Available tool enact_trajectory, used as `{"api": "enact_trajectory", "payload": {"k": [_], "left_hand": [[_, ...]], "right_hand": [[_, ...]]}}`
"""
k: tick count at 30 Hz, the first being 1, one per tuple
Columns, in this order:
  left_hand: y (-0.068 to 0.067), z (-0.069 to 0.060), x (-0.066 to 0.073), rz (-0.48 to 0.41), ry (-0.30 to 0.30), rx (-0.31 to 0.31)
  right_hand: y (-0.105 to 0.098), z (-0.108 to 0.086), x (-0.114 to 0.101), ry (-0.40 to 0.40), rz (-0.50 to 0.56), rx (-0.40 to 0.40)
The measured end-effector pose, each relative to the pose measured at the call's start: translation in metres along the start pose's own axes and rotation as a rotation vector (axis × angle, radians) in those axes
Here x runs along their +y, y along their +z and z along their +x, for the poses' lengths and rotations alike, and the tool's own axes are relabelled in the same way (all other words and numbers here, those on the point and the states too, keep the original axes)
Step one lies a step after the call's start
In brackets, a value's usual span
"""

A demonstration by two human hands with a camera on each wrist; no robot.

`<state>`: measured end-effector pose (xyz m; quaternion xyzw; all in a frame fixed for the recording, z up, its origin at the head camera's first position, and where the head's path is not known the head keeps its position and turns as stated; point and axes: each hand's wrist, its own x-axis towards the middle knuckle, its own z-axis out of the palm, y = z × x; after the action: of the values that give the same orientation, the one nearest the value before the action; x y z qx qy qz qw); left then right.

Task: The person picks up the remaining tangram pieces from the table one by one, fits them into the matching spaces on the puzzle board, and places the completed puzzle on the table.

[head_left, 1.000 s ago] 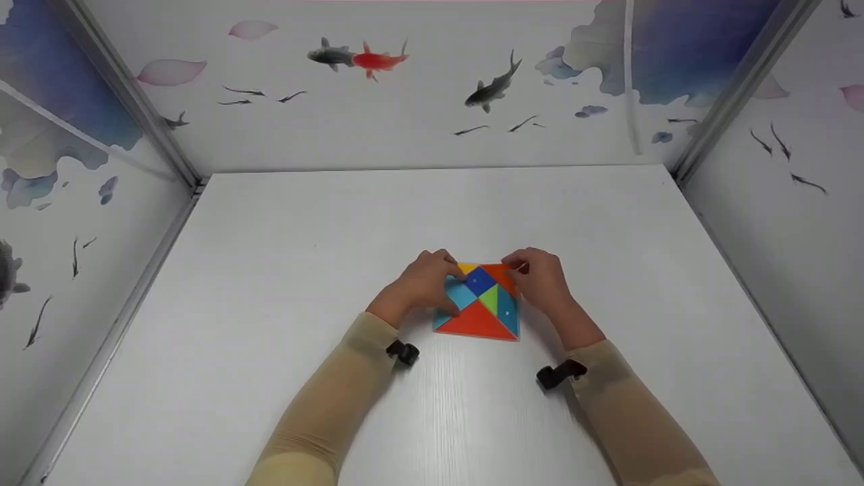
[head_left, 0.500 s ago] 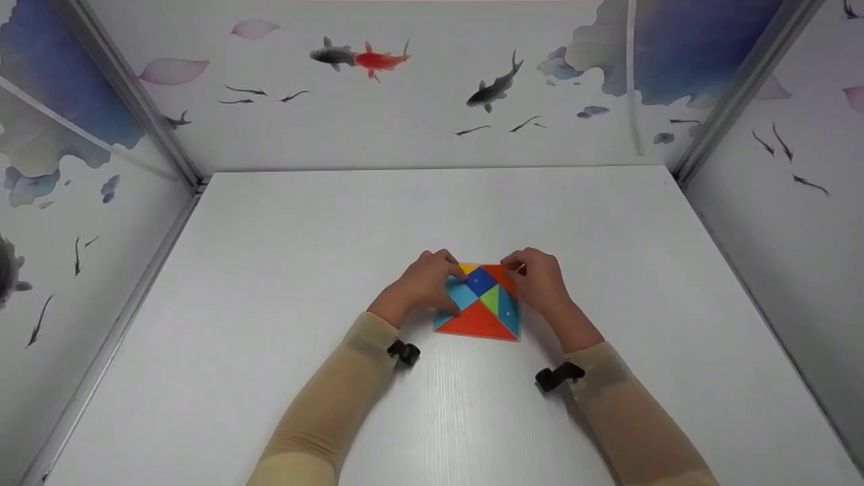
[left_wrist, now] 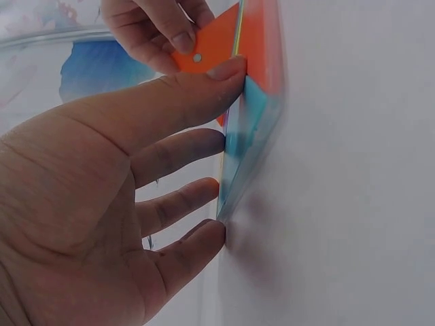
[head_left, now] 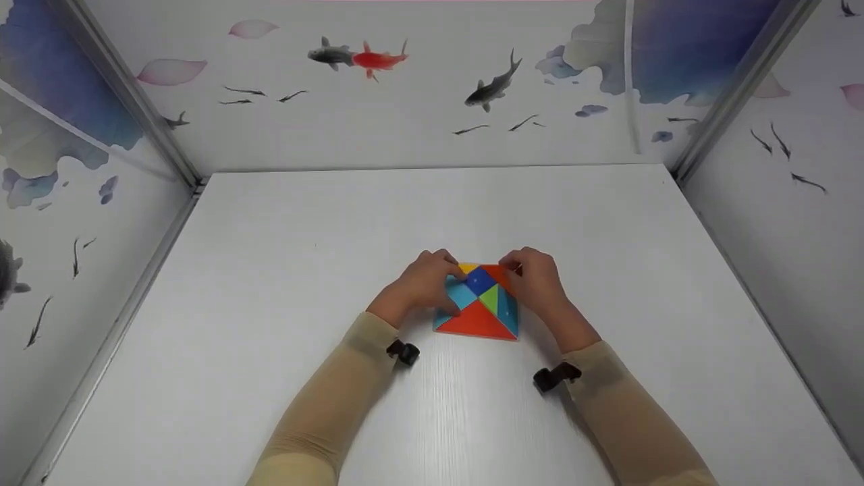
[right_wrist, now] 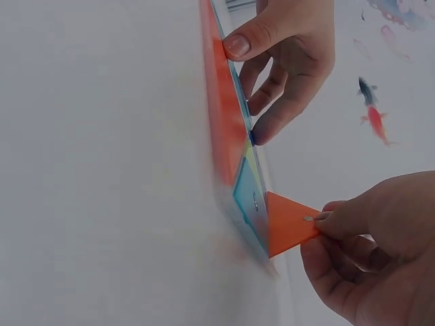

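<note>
A square tangram (head_left: 476, 318) with red, blue, teal, green and yellow pieces lies in a shallow clear tray on the table. My left hand (head_left: 425, 278) rests at its left side. Its thumb and fingertips, fairly straight in the left wrist view, touch the surface and edge. At the far right corner my right hand (head_left: 538, 278) pinches an orange triangle (right_wrist: 289, 223) between thumb and fingers. In the right wrist view the triangle stands tilted up, its lower edge at the tray beside a teal piece (right_wrist: 251, 204). The right fingertips are partly hidden in the head view.
The white table (head_left: 304, 223) extends around the tangram. Painted panels with fish, such as the back wall (head_left: 432, 121), enclose it at the back and both sides. A small black camera (head_left: 557, 376) sits on the right wrist and another black camera (head_left: 403, 353) on the left.
My right hand has shifted very slightly to the left, still pinching the orange triangle. My left hand and the tangram look unmoved.
</note>
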<state>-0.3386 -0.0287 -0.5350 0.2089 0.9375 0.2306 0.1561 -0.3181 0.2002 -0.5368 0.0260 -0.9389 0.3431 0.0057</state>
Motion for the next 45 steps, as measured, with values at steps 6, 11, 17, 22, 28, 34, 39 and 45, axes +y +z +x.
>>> {"api": "enact_trajectory", "payload": {"k": [6, 11, 17, 22, 28, 34, 39, 45], "left_hand": [[0.0004, 0.0006, 0.0005, -0.007, -0.01, 0.005], [0.0015, -0.0009, 0.0008, -0.012, -0.014, 0.002], [0.0009, -0.0019, 0.0024, -0.029, -0.017, 0.011], [0.0017, -0.0016, 0.0009, -0.024, -0.021, 0.001], [0.0008, -0.0002, -0.0008, -0.008, 0.01, 0.008], [0.0008, -0.0006, 0.0002, -0.012, -0.001, -0.003], [0.0015, -0.0008, -0.0001, -0.004, 0.0, 0.0], [0.0019, 0.0, -0.0009, -0.003, 0.001, 0.0]], "right_hand": [[0.0007, -0.0011, -0.0014, 0.003, -0.005, -0.007], [0.0022, -0.0021, 0.0002, 0.017, 0.0, -0.005], [0.0023, -0.0022, -0.0011, 0.017, -0.008, 0.016], [0.0031, -0.003, -0.0018, 0.015, -0.012, 0.02], [0.0023, -0.0024, -0.0018, -0.004, -0.025, 0.016], [0.0021, -0.0035, -0.0016, 0.023, -0.016, 0.002], [0.0013, -0.0035, -0.0005, 0.03, 0.005, 0.011], [-0.0011, -0.0019, 0.0002, 0.047, 0.021, 0.001]]}}
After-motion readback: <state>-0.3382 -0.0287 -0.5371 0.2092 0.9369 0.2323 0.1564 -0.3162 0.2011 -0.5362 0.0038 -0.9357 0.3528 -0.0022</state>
